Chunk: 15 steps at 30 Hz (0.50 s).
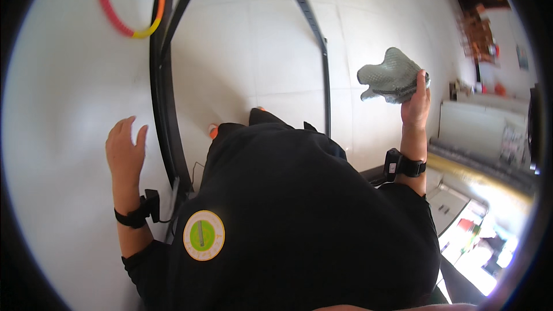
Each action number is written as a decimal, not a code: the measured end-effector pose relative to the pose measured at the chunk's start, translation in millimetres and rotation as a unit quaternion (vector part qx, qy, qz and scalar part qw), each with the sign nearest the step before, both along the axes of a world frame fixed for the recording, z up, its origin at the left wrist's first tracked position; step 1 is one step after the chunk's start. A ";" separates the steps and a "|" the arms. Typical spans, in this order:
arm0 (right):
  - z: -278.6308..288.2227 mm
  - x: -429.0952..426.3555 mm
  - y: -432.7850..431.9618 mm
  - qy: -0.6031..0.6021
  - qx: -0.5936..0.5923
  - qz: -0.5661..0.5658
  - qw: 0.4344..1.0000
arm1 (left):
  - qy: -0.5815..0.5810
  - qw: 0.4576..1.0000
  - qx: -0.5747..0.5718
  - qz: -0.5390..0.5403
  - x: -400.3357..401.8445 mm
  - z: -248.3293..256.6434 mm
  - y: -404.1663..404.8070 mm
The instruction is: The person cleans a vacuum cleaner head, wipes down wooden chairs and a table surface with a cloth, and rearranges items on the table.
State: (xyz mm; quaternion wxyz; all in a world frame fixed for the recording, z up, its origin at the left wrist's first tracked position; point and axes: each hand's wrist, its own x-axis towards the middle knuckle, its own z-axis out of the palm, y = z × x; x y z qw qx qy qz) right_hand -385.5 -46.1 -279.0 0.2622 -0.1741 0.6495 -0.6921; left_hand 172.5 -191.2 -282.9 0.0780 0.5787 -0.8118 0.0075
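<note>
My right hand [417,103] is raised at the right and grips a grey-green textured cloth item [386,75], possibly a slipper or a glove, with dark edging and several lobes that point left. Its exact kind I cannot tell. At the left, my left hand [125,149] is held with its fingers apart and nothing in it, near a black metal frame bar. Each forearm bears a black strap with a small device. A coloured segmented hoop [114,15] lies beyond my left hand, at the top left.
Black metal frame bars [166,116] run along the left, and another black bar [326,90] stands ahead at the right. Pale floor tiles [285,65] lie between them. Wooden furniture [475,36], a white cabinet [479,127] and a bright opening are off to the right.
</note>
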 end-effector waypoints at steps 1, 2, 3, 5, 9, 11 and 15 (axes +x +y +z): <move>-12.3 7.3 -15.9 -0.005 -0.005 -0.039 0.999 | 0.014 0.997 -0.001 -0.070 -19.5 -5.1 -62.0; -23.5 13.5 -36.4 -0.009 -0.022 -0.082 0.996 | 0.022 0.991 -0.002 -0.130 -43.5 -9.6 -125.7; -33.3 5.6 -33.0 -0.003 -0.025 -0.111 0.994 | 0.040 0.984 0.011 -0.176 -77.1 -27.6 -149.7; -38.1 4.2 -30.2 0.002 -0.027 -0.153 0.988 | 0.062 0.964 0.022 -0.258 -125.7 -28.6 -190.5; -66.2 14.8 -33.8 -0.013 -0.039 -0.282 0.958 | 0.097 0.917 0.026 -0.387 -209.8 -59.7 -270.3; -67.8 8.8 -36.3 -0.009 -0.058 -0.327 0.943 | 0.104 0.888 0.047 -0.446 -253.4 -72.8 -294.1; -76.2 -42.6 -53.2 0.029 -0.089 -0.437 0.895 | 0.119 0.861 0.039 -0.493 -337.7 -104.0 -343.6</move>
